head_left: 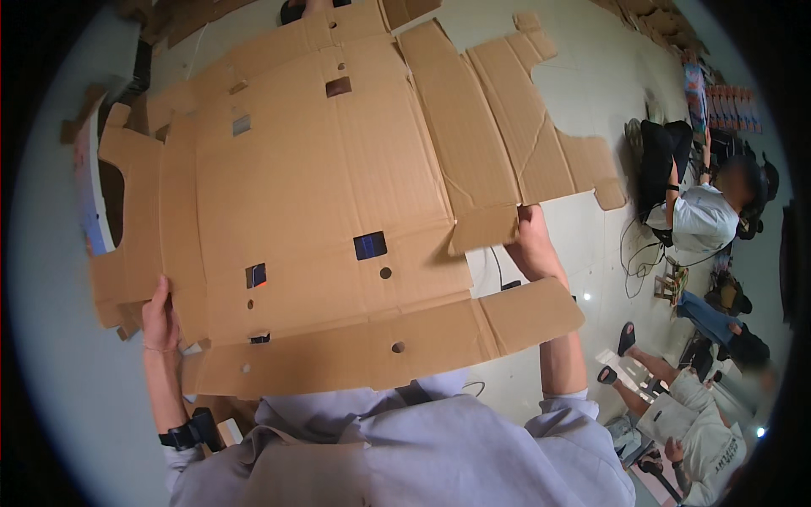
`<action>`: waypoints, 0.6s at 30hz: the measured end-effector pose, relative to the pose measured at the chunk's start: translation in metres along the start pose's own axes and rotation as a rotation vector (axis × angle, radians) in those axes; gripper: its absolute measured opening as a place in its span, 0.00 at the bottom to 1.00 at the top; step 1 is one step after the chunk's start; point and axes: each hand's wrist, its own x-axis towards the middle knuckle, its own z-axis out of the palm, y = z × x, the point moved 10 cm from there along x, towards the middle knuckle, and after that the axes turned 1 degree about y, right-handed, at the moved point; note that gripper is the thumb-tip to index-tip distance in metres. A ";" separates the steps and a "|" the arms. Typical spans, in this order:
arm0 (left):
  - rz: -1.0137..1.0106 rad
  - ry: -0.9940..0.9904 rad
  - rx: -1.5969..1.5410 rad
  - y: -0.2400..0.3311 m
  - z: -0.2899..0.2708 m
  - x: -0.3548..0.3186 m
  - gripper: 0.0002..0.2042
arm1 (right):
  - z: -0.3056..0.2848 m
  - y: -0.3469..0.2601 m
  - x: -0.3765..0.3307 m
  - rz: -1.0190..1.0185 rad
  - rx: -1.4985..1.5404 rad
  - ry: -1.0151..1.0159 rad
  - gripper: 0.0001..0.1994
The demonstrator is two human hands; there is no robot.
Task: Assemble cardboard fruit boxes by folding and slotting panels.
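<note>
A large unfolded cardboard box blank point(287, 169) spreads out in front of me, brown side up, with creases, flaps and several square and round cut-outs. At its lower left edge, my left hand point(160, 317) grips the cardboard, thumb on top and the other fingers hidden beneath. My right hand point(536, 245) holds the right side next to a small folded flap point(483, 230); part of that hand is behind the cardboard. A long flap point(380, 351) runs across the near side and covers part of my right wrist. A dark watch point(193, 431) is on my left wrist.
Several people sit along the right side, one in a white shirt point(703, 218) and another in a pale printed top point(705, 431). Black cables point(638, 258) lie on the shiny tiled floor point(583, 84). Colourful packages point(731, 108) stand at the far right, and a pale wall point(72, 372) rises at left.
</note>
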 end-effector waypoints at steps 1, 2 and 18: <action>0.012 -0.022 0.048 0.000 0.003 -0.001 0.21 | -0.002 -0.004 0.006 -0.017 -0.058 0.038 0.39; 0.022 -0.034 0.050 0.000 0.004 -0.002 0.21 | -0.006 -0.005 0.013 -0.018 -0.128 0.124 0.35; 0.282 -0.211 0.322 0.030 0.031 -0.017 0.41 | -0.023 -0.038 0.042 -0.315 -0.290 0.273 0.17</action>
